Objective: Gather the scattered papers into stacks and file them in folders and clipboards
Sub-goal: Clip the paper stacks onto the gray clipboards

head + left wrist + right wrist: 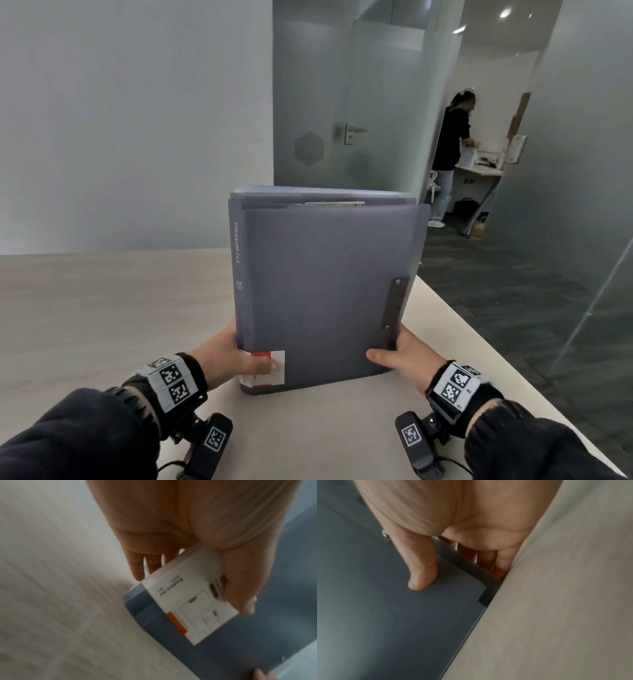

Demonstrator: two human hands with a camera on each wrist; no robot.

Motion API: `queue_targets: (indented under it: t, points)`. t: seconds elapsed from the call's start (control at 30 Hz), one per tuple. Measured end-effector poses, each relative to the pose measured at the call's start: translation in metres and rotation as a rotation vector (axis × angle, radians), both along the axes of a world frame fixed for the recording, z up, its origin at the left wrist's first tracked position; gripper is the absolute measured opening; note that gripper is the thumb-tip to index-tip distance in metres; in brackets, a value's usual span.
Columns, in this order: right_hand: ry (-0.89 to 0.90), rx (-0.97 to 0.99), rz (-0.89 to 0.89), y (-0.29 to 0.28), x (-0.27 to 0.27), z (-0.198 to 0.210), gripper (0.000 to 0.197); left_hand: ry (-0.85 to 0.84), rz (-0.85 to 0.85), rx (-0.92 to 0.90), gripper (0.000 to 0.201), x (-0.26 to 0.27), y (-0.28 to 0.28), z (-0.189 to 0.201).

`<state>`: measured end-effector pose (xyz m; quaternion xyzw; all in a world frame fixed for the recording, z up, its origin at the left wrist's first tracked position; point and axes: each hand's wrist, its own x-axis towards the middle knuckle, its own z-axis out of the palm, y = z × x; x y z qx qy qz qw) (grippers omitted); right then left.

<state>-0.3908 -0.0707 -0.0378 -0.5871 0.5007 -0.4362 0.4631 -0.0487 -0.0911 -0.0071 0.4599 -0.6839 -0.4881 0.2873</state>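
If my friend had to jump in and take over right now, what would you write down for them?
Left hand: grips the folder stack's lower left corner, thumb on its white label.
Right hand: grips the lower right corner, thumb in front, fingers behind.
Things: dark grey folders held together, standing upright with the bottom edge on the table.
Done: no loose papers in sight.
Left: probably square up the stack and set it down.

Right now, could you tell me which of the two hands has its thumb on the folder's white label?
The left hand: its thumb presses the white-and-red label on the grey plastic folder; the right hand grips bare cover.
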Motion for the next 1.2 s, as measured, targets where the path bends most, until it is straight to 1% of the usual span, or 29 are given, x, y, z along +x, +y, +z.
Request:
queue_targets:
  t: [0.07,0.13,0.2,0.27,0.33,0.4,0.47,0.5,0.53,0.6,0.7,0.77,0.83,0.9,0.97,1.03,1.1,1.13,1.17,1.2]
  points:
    - [-0.012,0.017,-0.029,-0.008,-0.003,-0.003,0.074,-0.035,0.094,-0.052,0.06,-0.006,-0.002,0.002]
    - [-0.02,0.021,-0.084,-0.016,-0.005,-0.005,0.06,-0.029,0.163,-0.052,0.047,-0.017,-0.01,0.002]
    - [-0.056,0.048,-0.152,-0.021,-0.012,-0.008,0.048,-0.023,0.195,-0.016,0.039,-0.033,-0.02,0.001]
    - [-0.104,0.101,-0.217,-0.029,-0.023,-0.011,0.04,0.011,0.216,0.063,0.037,-0.054,-0.034,-0.004]
    - [-0.144,0.2,-0.292,-0.037,-0.037,-0.014,0.029,0.053,0.239,0.188,0.043,-0.076,-0.05,-0.01]
    - [-0.154,0.291,-0.362,-0.048,-0.051,-0.012,0.021,0.019,0.26,0.276,0.063,-0.094,-0.068,-0.014]
    - [-0.132,0.365,-0.415,-0.06,-0.066,-0.012,0.014,-0.029,0.258,0.325,0.084,-0.11,-0.089,-0.02]
    - [-0.111,0.381,-0.431,-0.066,-0.072,-0.01,0.014,-0.036,0.261,0.347,0.089,-0.118,-0.1,-0.025]
    - [-0.093,0.386,-0.448,-0.073,-0.078,-0.01,0.018,-0.04,0.265,0.364,0.09,-0.125,-0.109,-0.026]
    - [-0.072,0.388,-0.484,-0.088,-0.09,-0.01,0.029,-0.046,0.271,0.382,0.083,-0.14,-0.122,-0.023]
    - [-0.153,0.345,-0.603,-0.113,-0.103,-0.011,0.025,-0.044,0.304,0.423,0.063,-0.162,-0.144,-0.021]
    - [-0.197,0.293,-0.678,-0.132,-0.11,-0.012,0.027,-0.047,0.321,0.415,0.05,-0.176,-0.161,-0.023]
    - [-0.307,0.255,-0.708,-0.147,-0.112,-0.01,0.02,-0.039,0.346,0.401,0.044,-0.188,-0.174,-0.02]
    - [-0.392,0.229,-0.738,-0.162,-0.118,-0.013,0.013,-0.059,0.359,0.367,0.045,-0.197,-0.187,-0.019]
    - [-0.415,0.204,-0.713,-0.172,-0.122,-0.013,0.027,-0.079,0.368,0.339,0.046,-0.205,-0.199,-0.016]
    - [-0.391,0.169,-0.674,-0.18,-0.127,-0.016,0.038,-0.057,0.368,0.334,0.044,-0.209,-0.21,-0.016]
    - [-0.402,0.165,-0.67,-0.186,-0.128,-0.019,0.039,-0.031,0.368,0.355,0.043,-0.213,-0.215,-0.016]
    - [-0.423,0.167,-0.671,-0.186,-0.128,-0.019,0.038,-0.023,0.378,0.368,0.045,-0.214,-0.216,-0.016]
    - [-0.422,0.169,-0.662,-0.188,-0.128,-0.019,0.042,-0.006,0.374,0.388,0.048,-0.214,-0.217,-0.016]
    - [-0.399,0.155,-0.667,-0.189,-0.13,-0.021,0.054,0.03,0.367,0.413,0.051,-0.214,-0.216,-0.016]
